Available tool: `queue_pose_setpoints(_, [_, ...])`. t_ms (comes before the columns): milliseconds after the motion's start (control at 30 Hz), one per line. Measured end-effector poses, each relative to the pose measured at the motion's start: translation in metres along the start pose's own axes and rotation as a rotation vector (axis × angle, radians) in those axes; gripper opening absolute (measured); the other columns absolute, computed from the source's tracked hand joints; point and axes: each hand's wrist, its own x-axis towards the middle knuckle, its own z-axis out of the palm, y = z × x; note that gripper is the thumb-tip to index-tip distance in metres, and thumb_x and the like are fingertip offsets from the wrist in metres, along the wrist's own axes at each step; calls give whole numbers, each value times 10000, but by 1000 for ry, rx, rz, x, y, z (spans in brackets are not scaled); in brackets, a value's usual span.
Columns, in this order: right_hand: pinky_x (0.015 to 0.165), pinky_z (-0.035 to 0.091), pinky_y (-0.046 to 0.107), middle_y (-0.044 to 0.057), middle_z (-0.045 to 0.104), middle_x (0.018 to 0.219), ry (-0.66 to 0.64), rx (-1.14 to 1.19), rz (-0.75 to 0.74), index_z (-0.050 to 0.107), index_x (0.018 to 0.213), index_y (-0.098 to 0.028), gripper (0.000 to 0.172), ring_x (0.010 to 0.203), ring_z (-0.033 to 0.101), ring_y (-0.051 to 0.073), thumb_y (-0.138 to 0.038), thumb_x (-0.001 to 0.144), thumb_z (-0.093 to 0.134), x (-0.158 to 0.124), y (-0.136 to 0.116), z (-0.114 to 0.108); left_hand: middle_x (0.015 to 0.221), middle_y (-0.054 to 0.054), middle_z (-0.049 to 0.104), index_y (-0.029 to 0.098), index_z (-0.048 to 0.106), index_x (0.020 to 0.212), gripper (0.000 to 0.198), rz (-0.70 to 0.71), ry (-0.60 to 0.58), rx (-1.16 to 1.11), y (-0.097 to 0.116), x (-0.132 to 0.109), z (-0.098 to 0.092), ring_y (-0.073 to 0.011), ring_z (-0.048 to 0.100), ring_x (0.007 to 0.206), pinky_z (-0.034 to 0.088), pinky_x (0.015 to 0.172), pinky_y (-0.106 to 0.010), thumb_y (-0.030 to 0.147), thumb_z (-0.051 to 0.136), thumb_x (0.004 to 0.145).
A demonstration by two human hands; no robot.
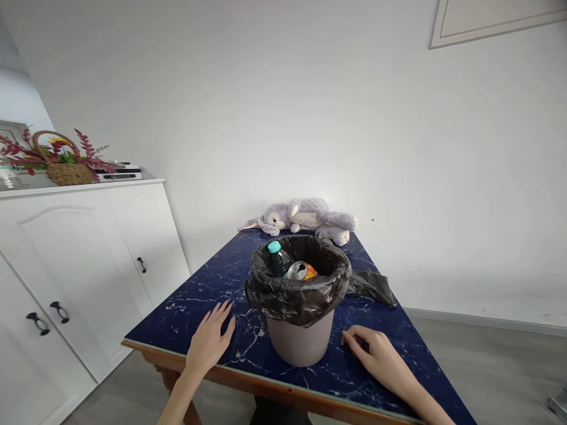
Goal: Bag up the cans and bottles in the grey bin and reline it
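A grey bin (pixel 301 342) lined with a black plastic bag (pixel 305 301) stands upright near the front of the blue marbled table. Inside it lie a dark bottle with a turquoise cap (pixel 274 247) and a can (pixel 297 271) with a silver top, beside something orange. Left of the bin, my left hand (pixel 210 339) rests flat on the tabletop, fingers apart and holding nothing. To the bin's right, my right hand (pixel 372 354) lies on the table with its fingers curled in; nothing shows in it. Neither hand touches the bin.
A plush rabbit (pixel 310 215) lies on its side at the table's far end by the wall. More black plastic (pixel 372 286) lies behind the bin to the right. White cabinets (pixel 88 260) stand at left, with a flower basket (pixel 69 173) on top.
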Motion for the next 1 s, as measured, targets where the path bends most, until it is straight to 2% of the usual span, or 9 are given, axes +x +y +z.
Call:
queue_pose_setpoints(433, [638, 379, 295, 25, 669, 731, -24, 12, 33, 651, 815, -224, 473, 662, 595, 197, -537, 1076, 411, 0, -3, -2, 1630, -45, 501, 239, 592, 1532, 644, 4, 12, -24, 0, 1, -1, -331, 423, 1546, 328, 1293, -534, 604, 389, 1042])
queue_pose_setpoints(700, [633, 383, 291, 25, 668, 731, -23, 1, 32, 670, 826, -222, 492, 661, 594, 195, -551, 1078, 407, 0, -1, -3, 1644, -78, 479, 167, 550, 1563, 670, 4, -23, 14, 3, 1, -2, -327, 389, 1565, 309, 1303, -541, 567, 341, 1068])
queue_pose_setpoints(833, [625, 387, 295, 25, 668, 726, -21, -6, 25, 664, 818, -221, 498, 651, 590, 197, -561, 1077, 409, 0, 1, -2, 1641, -79, 484, 177, 556, 1561, 672, 3, -11, 12, 1, 0, -1, -352, 403, 1553, 341, 1287, -554, 585, 371, 1060])
queue_pose_setpoints(1000, [627, 389, 296, 22, 664, 717, -8, 5, 24, 668, 812, -225, 479, 649, 574, 197, -541, 1074, 421, -1, -1, -1, 1635, -61, 495, 203, 570, 1552, 654, 15, 14, 32, -1, 1, 2, -346, 414, 1547, 354, 1284, -542, 590, 373, 1062])
